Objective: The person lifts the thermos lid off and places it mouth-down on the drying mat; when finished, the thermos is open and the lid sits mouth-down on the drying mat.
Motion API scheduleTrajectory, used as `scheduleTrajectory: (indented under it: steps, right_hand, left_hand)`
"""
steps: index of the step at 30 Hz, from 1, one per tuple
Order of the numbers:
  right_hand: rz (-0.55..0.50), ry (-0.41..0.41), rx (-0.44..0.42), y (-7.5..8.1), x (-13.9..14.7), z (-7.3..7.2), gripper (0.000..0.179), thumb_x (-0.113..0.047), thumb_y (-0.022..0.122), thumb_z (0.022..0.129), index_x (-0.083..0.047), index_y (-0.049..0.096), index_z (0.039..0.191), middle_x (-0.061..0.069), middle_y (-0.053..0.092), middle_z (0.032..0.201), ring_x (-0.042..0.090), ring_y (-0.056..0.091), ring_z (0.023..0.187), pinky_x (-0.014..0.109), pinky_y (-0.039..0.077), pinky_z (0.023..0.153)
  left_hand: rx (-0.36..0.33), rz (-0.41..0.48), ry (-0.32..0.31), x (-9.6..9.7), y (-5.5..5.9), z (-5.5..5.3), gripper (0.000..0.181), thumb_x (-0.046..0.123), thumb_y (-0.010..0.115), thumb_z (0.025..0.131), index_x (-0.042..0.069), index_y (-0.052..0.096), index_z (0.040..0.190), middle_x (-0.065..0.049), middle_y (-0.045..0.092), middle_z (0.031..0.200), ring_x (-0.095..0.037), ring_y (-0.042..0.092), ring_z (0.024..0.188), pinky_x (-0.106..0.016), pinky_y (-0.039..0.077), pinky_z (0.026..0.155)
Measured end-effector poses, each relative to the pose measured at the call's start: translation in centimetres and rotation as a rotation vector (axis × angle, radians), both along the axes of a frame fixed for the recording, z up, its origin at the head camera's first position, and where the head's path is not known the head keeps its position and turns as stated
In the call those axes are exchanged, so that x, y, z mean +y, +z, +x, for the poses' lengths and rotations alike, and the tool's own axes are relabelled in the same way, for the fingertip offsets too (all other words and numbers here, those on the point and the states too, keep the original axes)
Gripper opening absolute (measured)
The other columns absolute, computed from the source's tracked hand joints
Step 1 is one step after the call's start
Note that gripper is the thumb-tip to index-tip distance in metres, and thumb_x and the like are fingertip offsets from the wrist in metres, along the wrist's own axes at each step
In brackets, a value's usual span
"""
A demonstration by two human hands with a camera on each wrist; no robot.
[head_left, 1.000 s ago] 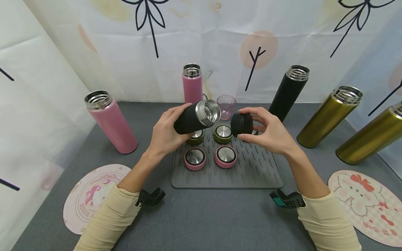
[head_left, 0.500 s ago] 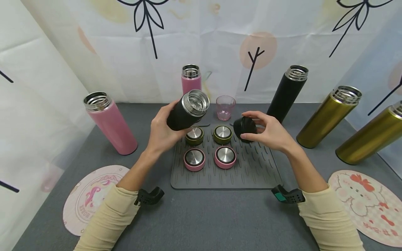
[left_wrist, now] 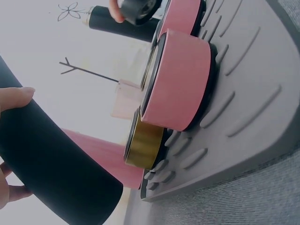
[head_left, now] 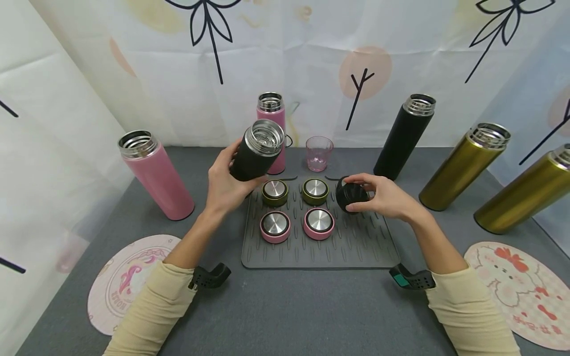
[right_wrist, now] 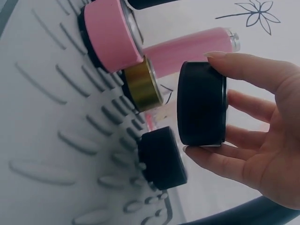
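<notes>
In the head view my left hand (head_left: 229, 180) grips a black thermos bottle (head_left: 251, 160), tilted with its steel mouth facing up toward me. A black lid (head_left: 352, 194) is pinched between the thumb and fingers of my right hand (head_left: 380, 198), close over the right part of a grey ridged mat (head_left: 320, 259). The right wrist view shows a second black lid (right_wrist: 161, 157) lying on the mat just beyond the held one. Left of it on the mat sit two olive-gold lids (head_left: 315, 190) and two pink lids (head_left: 274, 226), steel tops up.
Behind the mat stand a pink thermos (head_left: 271, 111) and a clear pink glass (head_left: 318, 153). Another pink thermos (head_left: 156, 173) is at left; a black thermos (head_left: 403, 141) and two gold ones (head_left: 465, 168) stand at right. Round placemats (head_left: 525, 291) lie on both sides.
My right hand has moved down and slightly right with the black lid, turning it. My left hand has drawn the black thermos left and tipped it more upright.
</notes>
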State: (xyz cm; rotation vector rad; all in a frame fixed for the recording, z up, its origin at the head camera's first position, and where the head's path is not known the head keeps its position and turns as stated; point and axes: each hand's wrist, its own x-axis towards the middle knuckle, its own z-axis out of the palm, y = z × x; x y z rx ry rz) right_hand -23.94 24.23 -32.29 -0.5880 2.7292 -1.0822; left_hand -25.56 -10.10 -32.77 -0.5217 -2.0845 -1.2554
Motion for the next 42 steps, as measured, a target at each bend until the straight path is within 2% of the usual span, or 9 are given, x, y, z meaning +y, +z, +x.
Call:
scheduleTrajectory:
  steps: [8,14,21,30,36,42]
  right_hand:
    - [0.097,0.047,-0.023,-1.0,0.6,0.1,0.064,-0.028,0.080,0.078,-0.008,0.053,0.132,0.021,0.047,0.135,0.047,0.046,0.118,0.058,0.044,0.089]
    - [0.161,0.062,-0.061,-1.6,1.1,0.2,0.063,-0.028,0.081,0.076,-0.009,0.055,0.130,0.023,0.048,0.133,0.048,0.045,0.118,0.059,0.042,0.090]
    - [0.173,0.122,-0.078,-2.0,1.3,0.3,0.061,-0.026,0.081,0.077,-0.007,0.055,0.129,0.023,0.050,0.130,0.047,0.046,0.117,0.059,0.041,0.091]
    - [0.203,0.146,-0.068,-2.0,1.1,0.7,0.062,-0.025,0.083,0.075,-0.008,0.056,0.128,0.020,0.051,0.127,0.042,0.047,0.115,0.055,0.042,0.090]
    - [0.219,0.165,-0.099,-1.9,0.9,0.8,0.063,-0.025,0.083,0.075,-0.007,0.054,0.129,0.020,0.050,0.127,0.039,0.046,0.115,0.054,0.041,0.091]
    - [0.213,0.176,-0.116,-1.9,1.0,0.9,0.066,-0.026,0.083,0.075,-0.007,0.052,0.130,0.018,0.050,0.127,0.036,0.046,0.115,0.055,0.039,0.094]
  left_hand:
    - [-0.077,0.068,0.027,-0.7,-0.1,-0.4,0.082,0.009,0.089,0.063,0.007,0.051,0.135,-0.009,0.057,0.125,-0.022,0.053,0.112,-0.043,0.045,0.090]
    - [-0.106,0.108,0.066,-1.2,-0.2,-1.1,0.080,0.011,0.088,0.064,0.009,0.051,0.136,-0.008,0.057,0.126,-0.024,0.052,0.110,-0.046,0.045,0.088]
    - [-0.139,0.146,0.098,-1.9,-0.7,-2.0,0.080,0.013,0.088,0.066,0.008,0.050,0.137,-0.007,0.055,0.127,-0.023,0.051,0.110,-0.044,0.044,0.089]
    - [-0.177,0.185,0.152,-2.7,-1.3,-3.5,0.082,0.016,0.087,0.068,0.010,0.046,0.139,-0.010,0.054,0.126,-0.022,0.050,0.111,-0.042,0.041,0.093]
    - [-0.190,0.207,0.211,-3.0,-1.6,-4.5,0.084,0.016,0.086,0.070,0.009,0.042,0.141,-0.012,0.053,0.127,-0.025,0.051,0.113,-0.042,0.039,0.095]
    - [-0.232,0.222,0.236,-3.2,-1.8,-5.5,0.087,0.021,0.085,0.071,0.011,0.038,0.144,-0.012,0.052,0.128,-0.023,0.050,0.115,-0.041,0.040,0.095]
